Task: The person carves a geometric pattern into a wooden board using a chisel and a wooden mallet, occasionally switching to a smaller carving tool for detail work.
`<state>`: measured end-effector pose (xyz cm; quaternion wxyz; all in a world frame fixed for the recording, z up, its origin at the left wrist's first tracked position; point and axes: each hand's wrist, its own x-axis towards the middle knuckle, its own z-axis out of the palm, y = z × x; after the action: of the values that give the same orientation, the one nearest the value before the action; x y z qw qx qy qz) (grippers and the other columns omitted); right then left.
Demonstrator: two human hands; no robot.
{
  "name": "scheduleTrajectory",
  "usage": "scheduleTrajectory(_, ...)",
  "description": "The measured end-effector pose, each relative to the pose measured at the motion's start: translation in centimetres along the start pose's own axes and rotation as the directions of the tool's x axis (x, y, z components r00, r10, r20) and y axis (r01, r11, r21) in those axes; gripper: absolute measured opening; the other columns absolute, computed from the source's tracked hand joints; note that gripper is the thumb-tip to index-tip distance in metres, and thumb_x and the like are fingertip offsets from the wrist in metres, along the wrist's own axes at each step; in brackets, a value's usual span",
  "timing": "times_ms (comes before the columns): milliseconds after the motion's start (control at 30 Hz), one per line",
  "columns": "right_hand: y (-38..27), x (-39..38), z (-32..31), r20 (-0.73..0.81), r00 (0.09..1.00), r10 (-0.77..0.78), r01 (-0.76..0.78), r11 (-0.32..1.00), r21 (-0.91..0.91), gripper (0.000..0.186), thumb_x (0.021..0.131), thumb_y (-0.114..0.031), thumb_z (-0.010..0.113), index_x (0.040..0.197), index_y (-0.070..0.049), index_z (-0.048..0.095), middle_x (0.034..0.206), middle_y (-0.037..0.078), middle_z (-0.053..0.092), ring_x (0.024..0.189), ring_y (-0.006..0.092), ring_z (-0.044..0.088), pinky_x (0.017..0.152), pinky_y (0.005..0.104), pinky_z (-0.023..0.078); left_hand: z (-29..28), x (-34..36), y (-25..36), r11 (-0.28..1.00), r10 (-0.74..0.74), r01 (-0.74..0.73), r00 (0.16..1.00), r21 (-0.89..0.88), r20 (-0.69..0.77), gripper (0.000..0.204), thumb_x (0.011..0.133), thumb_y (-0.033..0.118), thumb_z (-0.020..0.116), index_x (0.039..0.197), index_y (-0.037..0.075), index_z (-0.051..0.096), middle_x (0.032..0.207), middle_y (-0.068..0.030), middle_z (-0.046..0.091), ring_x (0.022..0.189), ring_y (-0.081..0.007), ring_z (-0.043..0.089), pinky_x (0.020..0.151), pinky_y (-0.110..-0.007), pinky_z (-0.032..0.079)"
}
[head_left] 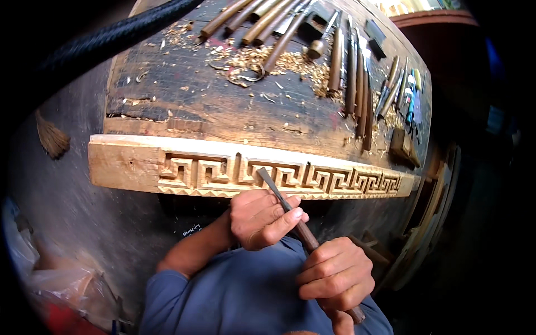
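Observation:
A long pale wooden board (125, 163) carved with a stepped meander pattern and a zigzag lower edge lies across the bench's near edge. My left hand (262, 220) is curled at the board's lower edge, its fingers around the metal shank of a flat chisel (271, 182). The chisel's blade tip rests on or just over the carved pattern, left of centre. My right hand (335, 272) grips the chisel's dark wooden handle farther down, in front of my blue shirt. The handle's end shows below that hand.
Many wood-handled chisels (349, 78), a dark block (315, 25) and wood shavings (251, 58) lie on the scarred bench (190, 97). A mallet-like tool (402, 145) is at its right. A straw brush (53, 137) and plastic bags (72, 287) lie at left; a black hose (100, 42) crosses top left.

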<state>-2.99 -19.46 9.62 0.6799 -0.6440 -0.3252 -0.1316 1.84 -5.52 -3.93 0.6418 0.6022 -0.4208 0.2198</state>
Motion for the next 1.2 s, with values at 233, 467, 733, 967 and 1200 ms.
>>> scheduleTrajectory(233,-1.1,-2.6,-0.3,-0.095,0.995,-0.002,-0.008,0.995,-0.102,0.047,0.107,-0.028,0.074,0.071,-0.005,0.056,0.086,0.021,0.076,0.071,0.0316,0.076,0.064,0.0396,0.064,1.1,0.4,1.5,1.0,-0.024,0.025,0.994,-0.014,0.107,0.041,0.095,0.011,0.081,0.129,-0.003,0.063,0.092,-0.0191,0.08,0.07,-0.0228,0.078,0.055,-0.033,0.06)
scheduleTrajectory(467,-1.4,-5.1,-1.0,-0.239,0.963,-0.124,0.058,0.963,-0.264,0.06,0.113,-0.044,0.061,0.068,-0.007,0.049,0.079,0.019,0.075,0.061,0.0261,0.074,0.055,0.0363,0.063,3.6,1.7,1.6,0.999,0.029,-0.032,0.97,0.012,0.241,0.039,0.097,0.012,0.074,0.133,-0.004,0.067,0.093,-0.0163,0.079,0.068,-0.019,0.075,0.055,-0.031,0.058)
scheduleTrajectory(733,-0.5,-5.5,-1.9,-0.307,0.936,-0.174,0.1,0.965,-0.242,0.063,0.111,-0.048,0.065,0.07,-0.002,0.05,0.081,0.023,0.073,0.055,0.0277,0.067,0.049,0.0373,0.056,4.7,1.3,0.6,0.999,-0.016,0.023,0.971,-0.027,0.238,0.043,0.097,0.012,0.077,0.135,-0.006,0.066,0.092,-0.012,0.08,0.07,-0.0184,0.076,0.055,-0.029,0.056)
scheduleTrajectory(967,0.2,-5.2,-1.7,-0.313,0.937,-0.153,0.074,0.965,-0.251,0.064,0.11,-0.05,0.066,0.071,-0.002,0.05,0.082,0.022,0.073,0.056,0.0277,0.068,0.049,0.0364,0.055,4.7,0.9,0.9,0.995,-0.097,0.092,0.968,0.033,0.232,0.05,0.093,0.016,0.086,0.137,0.002,0.064,0.091,-0.0084,0.08,0.07,-0.0189,0.076,0.054,-0.031,0.057)
scheduleTrajectory(1200,1.4,-4.0,-1.0,-0.376,0.909,-0.181,0.058,0.947,-0.316,0.066,0.112,-0.054,0.059,0.067,-0.009,0.045,0.066,0.011,0.069,0.043,0.0171,0.057,0.04,0.0296,0.046,4.5,1.0,0.8,0.995,-0.091,0.08,0.97,0.056,0.226,0.045,0.094,0.008,0.083,0.133,-0.005,0.067,0.087,-0.0076,0.078,0.068,-0.0177,0.075,0.055,-0.029,0.055)
